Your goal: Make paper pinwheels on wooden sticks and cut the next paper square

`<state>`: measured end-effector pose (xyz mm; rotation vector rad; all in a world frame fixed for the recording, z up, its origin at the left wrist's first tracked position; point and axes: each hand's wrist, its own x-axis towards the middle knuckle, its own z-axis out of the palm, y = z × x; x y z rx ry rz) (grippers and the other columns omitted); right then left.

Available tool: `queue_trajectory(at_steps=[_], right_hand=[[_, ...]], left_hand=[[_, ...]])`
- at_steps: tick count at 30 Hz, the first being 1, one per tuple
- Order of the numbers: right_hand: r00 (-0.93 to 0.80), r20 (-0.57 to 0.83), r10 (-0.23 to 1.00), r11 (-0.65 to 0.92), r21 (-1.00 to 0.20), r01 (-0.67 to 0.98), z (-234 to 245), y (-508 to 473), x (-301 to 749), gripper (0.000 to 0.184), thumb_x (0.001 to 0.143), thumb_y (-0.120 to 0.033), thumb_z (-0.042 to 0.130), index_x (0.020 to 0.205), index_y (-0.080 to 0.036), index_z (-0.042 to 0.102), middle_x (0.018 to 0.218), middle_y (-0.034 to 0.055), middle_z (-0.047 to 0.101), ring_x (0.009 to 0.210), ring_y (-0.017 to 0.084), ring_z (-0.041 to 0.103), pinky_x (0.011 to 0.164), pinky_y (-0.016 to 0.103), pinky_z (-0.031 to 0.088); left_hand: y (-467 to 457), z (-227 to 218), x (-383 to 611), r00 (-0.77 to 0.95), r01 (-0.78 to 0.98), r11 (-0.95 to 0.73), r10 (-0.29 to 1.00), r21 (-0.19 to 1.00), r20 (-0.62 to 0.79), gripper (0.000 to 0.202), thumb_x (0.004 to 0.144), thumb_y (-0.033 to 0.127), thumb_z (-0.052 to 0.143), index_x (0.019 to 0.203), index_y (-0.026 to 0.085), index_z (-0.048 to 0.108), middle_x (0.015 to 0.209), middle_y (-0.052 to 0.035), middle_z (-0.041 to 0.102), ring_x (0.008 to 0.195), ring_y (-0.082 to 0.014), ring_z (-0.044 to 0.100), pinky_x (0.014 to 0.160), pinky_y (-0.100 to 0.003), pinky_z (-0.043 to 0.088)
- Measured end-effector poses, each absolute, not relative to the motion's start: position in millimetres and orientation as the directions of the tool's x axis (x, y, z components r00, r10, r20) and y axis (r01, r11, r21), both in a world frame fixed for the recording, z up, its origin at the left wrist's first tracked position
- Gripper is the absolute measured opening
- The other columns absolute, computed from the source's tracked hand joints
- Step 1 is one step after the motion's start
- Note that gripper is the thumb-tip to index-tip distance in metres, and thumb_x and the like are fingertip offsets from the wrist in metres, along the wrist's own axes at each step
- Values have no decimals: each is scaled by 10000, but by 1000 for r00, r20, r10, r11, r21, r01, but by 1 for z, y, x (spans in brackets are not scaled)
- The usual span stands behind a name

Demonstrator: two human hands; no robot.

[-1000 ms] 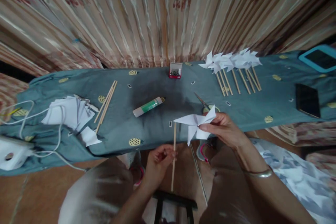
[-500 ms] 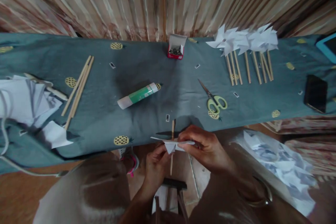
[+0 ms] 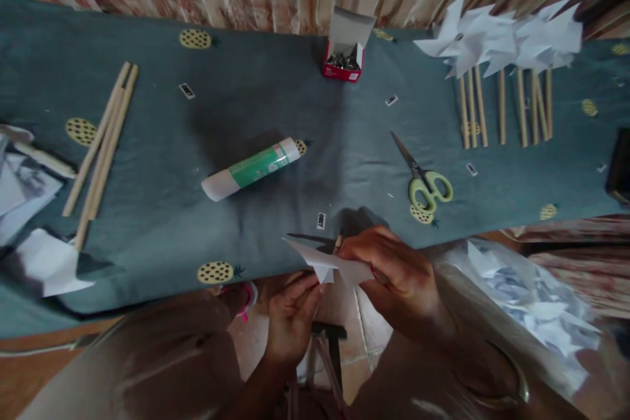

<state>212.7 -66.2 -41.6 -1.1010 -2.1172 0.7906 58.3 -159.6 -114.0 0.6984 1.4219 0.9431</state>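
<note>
Right hand [image 3: 394,272] is pressing down on a paper pinwheel [image 3: 327,261], thumb and fingers closing on its right blade. This is happening just near-right of the glue stick [image 3: 252,168], at the table [image 3: 275,98] edge. Left hand [image 3: 293,315] is curling up from below the paper, fingers pinching the stick [image 3: 338,243]. Only the stick's tip is showing past the paper. Its long axis is running away from the person, leaning slightly right, with the pinwheel sitting across it between both hands. The right hand is nearer the paper's top, the left nearer the shaft. Counting: finished pinwheels [image 3: 502,36] are lying far right of the glue stick, about seven sticks, blades overlapping so the exact number is unclear. Loose sticks [image 3: 101,144] are lying left of the glue stick, three or four. One pair of scissors [image 3: 423,177] is lying to its right. One red box [image 3: 344,59] is sitting open beyond it to the right.
</note>
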Motion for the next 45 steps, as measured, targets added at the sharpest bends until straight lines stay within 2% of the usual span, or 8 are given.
queue_trajectory(at_steps=[6, 15, 20, 26, 32, 36, 45], right_hand=[[-461, 230, 857, 463, -737, 493, -43, -67, 214, 167, 901, -83, 530, 1011, -180, 611, 866, 45, 712, 804, 159, 645, 729, 315, 540], [-454, 179, 873, 415, -761, 498, -42, -66, 215, 199, 885, -107, 539, 1034, -221, 604, 858, 34, 707, 774, 176, 649, 722, 349, 535], [-441, 156, 884, 389, -769, 507, -42, -66, 215, 177, 875, -101, 543, 1000, -206, 612, 858, 34, 704, 796, 173, 635, 725, 326, 529], [-437, 127, 891, 366, -771, 521, -40, -64, 215, 142, 879, -107, 541, 945, -206, 620, 832, 29, 702, 780, 168, 634, 712, 318, 532], [-424, 118, 898, 350, -775, 526, -42, -64, 215, 128, 884, -143, 561, 952, -226, 632, 832, 27, 701, 776, 181, 639, 699, 337, 535], [-425, 115, 898, 344, -785, 514, -42, -65, 215, 120, 885, -152, 564, 962, -213, 632, 842, 35, 704, 786, 182, 633, 723, 345, 535], [-311, 16, 950, 197, -802, 563, -42, -67, 211, 71, 875, -165, 631, 891, -230, 655, 821, 13, 705, 781, 158, 656, 690, 286, 529]], left_hand=[[-159, -112, 57, -93, -68, 494, 862, 867, -498, 188, 829, 298, 664, 921, 223, 810, 936, -68, 770, 867, -207, 699, 828, -267, 540], [-158, -111, 55, -114, -33, 485, 867, 874, -485, 184, 814, 300, 678, 925, 242, 813, 955, -68, 774, 831, -215, 703, 857, -300, 544], [-156, -109, 55, -100, -28, 468, 878, 883, -469, 184, 818, 290, 673, 931, 249, 813, 907, -62, 766, 828, -211, 697, 831, -280, 544], [-161, -113, 53, -90, -2, 470, 879, 883, -468, 201, 844, 287, 649, 960, 243, 807, 957, -63, 765, 860, -210, 692, 844, -278, 533], [-159, -113, 53, -112, 6, 469, 878, 883, -466, 181, 820, 313, 676, 911, 240, 814, 899, -66, 761, 805, -211, 690, 836, -294, 541], [-160, -113, 54, -111, -11, 471, 876, 882, -469, 190, 825, 314, 671, 926, 237, 812, 942, -69, 766, 828, -215, 697, 823, -287, 546], [-159, -109, 53, -72, -20, 459, 885, 888, -460, 196, 847, 283, 654, 970, 255, 804, 996, -58, 766, 902, -215, 696, 853, -272, 526]])
